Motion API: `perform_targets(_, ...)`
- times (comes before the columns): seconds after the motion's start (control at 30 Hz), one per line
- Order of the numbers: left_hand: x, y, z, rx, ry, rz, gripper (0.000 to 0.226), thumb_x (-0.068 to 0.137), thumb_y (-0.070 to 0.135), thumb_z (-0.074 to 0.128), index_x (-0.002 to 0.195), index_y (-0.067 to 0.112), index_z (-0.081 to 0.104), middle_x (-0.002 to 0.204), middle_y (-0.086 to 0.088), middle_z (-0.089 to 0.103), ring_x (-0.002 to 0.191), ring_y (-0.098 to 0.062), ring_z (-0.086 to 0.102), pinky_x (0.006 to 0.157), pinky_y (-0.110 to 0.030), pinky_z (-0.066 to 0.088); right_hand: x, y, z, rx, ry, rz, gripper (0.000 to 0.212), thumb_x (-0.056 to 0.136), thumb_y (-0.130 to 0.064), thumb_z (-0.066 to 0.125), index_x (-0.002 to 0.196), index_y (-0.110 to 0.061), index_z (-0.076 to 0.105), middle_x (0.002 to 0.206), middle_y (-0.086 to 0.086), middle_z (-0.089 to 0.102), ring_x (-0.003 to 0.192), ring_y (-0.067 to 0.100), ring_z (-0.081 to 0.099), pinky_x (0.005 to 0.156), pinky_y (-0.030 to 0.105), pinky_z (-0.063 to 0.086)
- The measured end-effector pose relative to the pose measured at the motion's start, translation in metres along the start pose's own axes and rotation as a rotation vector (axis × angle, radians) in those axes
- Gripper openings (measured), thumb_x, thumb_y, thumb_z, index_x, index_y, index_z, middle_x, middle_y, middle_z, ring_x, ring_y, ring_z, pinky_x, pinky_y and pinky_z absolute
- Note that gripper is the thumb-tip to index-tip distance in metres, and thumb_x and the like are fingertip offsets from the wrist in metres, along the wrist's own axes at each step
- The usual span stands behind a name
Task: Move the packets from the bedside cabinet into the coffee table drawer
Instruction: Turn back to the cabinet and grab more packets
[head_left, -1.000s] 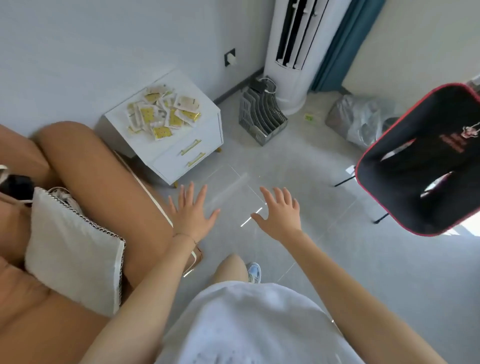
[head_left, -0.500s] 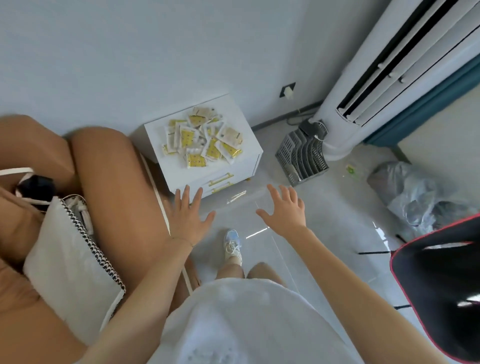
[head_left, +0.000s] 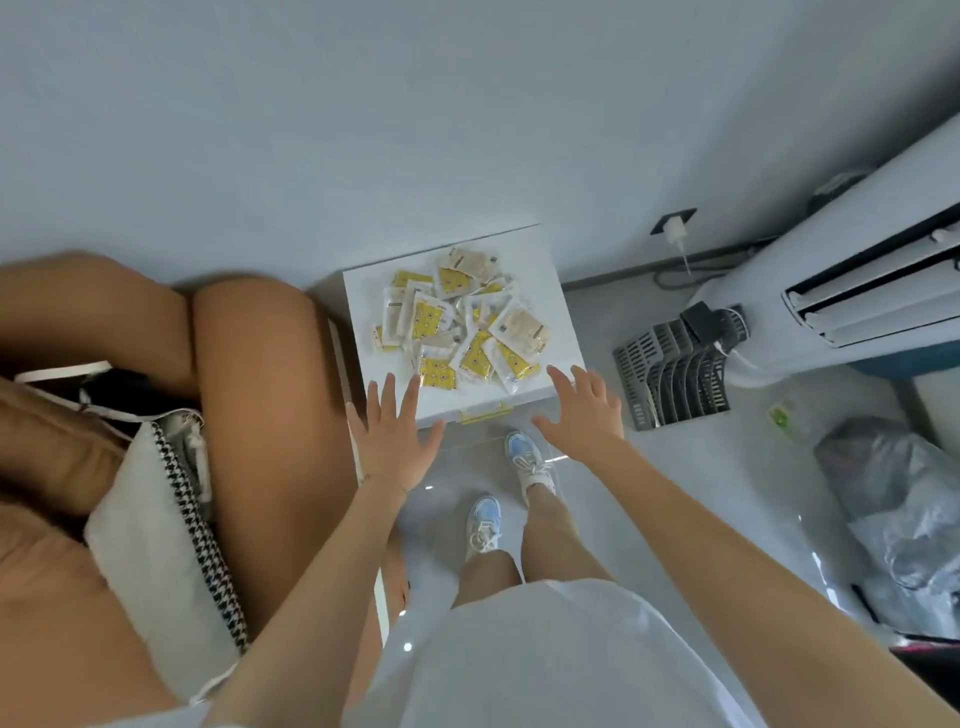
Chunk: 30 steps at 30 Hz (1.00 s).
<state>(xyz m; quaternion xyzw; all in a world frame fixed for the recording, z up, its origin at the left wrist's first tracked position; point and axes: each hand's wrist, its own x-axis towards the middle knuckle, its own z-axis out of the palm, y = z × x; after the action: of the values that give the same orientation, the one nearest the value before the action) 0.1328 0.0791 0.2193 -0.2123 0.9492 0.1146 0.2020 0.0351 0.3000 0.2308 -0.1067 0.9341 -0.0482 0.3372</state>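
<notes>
A pile of several yellow and white packets (head_left: 460, 322) lies on top of the white bedside cabinet (head_left: 550, 270), which stands against the wall. My left hand (head_left: 392, 441) is spread flat, fingers apart, at the cabinet's front left corner, just short of the pile. My right hand (head_left: 584, 408) is spread the same way over the cabinet's front right corner, its fingertips close to the nearest packet. Neither hand holds anything. The coffee table drawer is out of view.
A tan sofa (head_left: 249, 395) with a white cushion (head_left: 156, 545) sits left of the cabinet. A grey file rack (head_left: 670, 379) and a white tower air conditioner (head_left: 857, 275) stand to the right. A plastic bag (head_left: 904, 499) lies on the floor.
I have come up to the cabinet, which now sits directly below me. Both open hands have reached forward to its front edge.
</notes>
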Motion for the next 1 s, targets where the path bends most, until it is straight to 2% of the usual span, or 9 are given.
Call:
perform_targets(0.23, 0.079, 0.005, 0.022, -0.002, -0.086, -0.140, 0.069, 0.095, 0.055, 0.032, 0.151, 0.031, -0.001, 0.160, -0.004, 0.004, 0.147, -0.026, -0.002, 0.117, -0.051, 0.000, 0.095, 0.003, -0.021, 0.089, -0.068, 0.000, 0.074, 0.091, -0.052, 0.047, 0.151, -0.028, 0.012, 0.159, 0.004, 0.012, 0.147, 0.025, 0.009, 0.112, 0.047, 0.023)
perform_targets(0.43, 0.154, -0.004, 0.067, -0.102, -0.112, -0.195, 0.069, 0.096, 0.051, 0.034, 0.151, 0.027, 0.000, 0.160, -0.005, 0.006, 0.147, -0.025, 0.001, 0.117, -0.049, 0.001, 0.180, 0.011, 0.005, 0.103, -0.086, -0.001, 0.081, 0.088, -0.053, 0.053, 0.152, -0.028, 0.010, 0.159, 0.004, 0.013, 0.146, 0.027, 0.013, 0.112, 0.047, 0.025)
perform_targets(0.57, 0.210, -0.004, 0.104, -0.220, -0.071, -0.200, 0.073, 0.094, 0.049, 0.041, 0.151, 0.027, 0.002, 0.159, -0.006, 0.008, 0.147, -0.025, 0.003, 0.116, -0.050, 0.002, 0.241, 0.016, 0.032, 0.144, -0.097, 0.022, 0.087, 0.087, -0.052, 0.058, 0.152, -0.028, 0.007, 0.161, 0.003, 0.008, 0.147, 0.027, 0.011, 0.113, 0.047, 0.023)
perform_targets(0.67, 0.241, -0.003, 0.125, -0.285, -0.031, -0.210, 0.079, 0.091, 0.053, 0.046, 0.151, 0.028, 0.001, 0.160, -0.006, 0.003, 0.147, -0.024, 0.002, 0.116, -0.047, 0.003, 0.280, 0.012, 0.052, 0.218, -0.073, -0.046, 0.086, 0.086, -0.046, 0.061, 0.152, -0.024, 0.011, 0.160, 0.003, 0.013, 0.146, 0.026, 0.014, 0.114, 0.047, 0.022)
perform_targets(0.77, 0.259, -0.007, 0.142, -0.292, 0.060, -0.188, 0.082, 0.088, 0.045, 0.056, 0.151, 0.020, 0.010, 0.157, -0.012, 0.018, 0.144, -0.029, 0.016, 0.115, -0.044, 0.015, 0.303, 0.009, 0.067, 0.221, -0.029, -0.159, 0.086, 0.082, -0.037, 0.068, 0.151, -0.019, 0.019, 0.156, 0.003, 0.024, 0.143, 0.026, 0.024, 0.114, 0.046, 0.028)
perform_targets(0.87, 0.263, -0.011, 0.152, -0.304, 0.143, -0.228, 0.081, 0.084, 0.037, 0.063, 0.149, 0.011, 0.021, 0.144, -0.017, 0.037, 0.134, -0.034, 0.033, 0.108, -0.044, 0.029, 0.313, 0.012, 0.073, 0.143, 0.050, -0.170, 0.088, 0.081, -0.045, 0.068, 0.150, -0.018, 0.020, 0.148, 0.007, 0.032, 0.133, 0.028, 0.034, 0.107, 0.045, 0.034)
perform_targets(1.0, 0.266, -0.015, 0.149, -0.307, 0.094, -0.275, 0.080, 0.082, 0.041, 0.065, 0.146, 0.010, 0.028, 0.139, -0.017, 0.037, 0.127, -0.034, 0.037, 0.101, -0.044, 0.036, 0.324, 0.019, 0.064, 0.095, 0.021, -0.123, 0.082, 0.081, -0.050, 0.067, 0.146, -0.019, 0.027, 0.135, 0.007, 0.042, 0.124, 0.028, 0.039, 0.103, 0.041, 0.032)
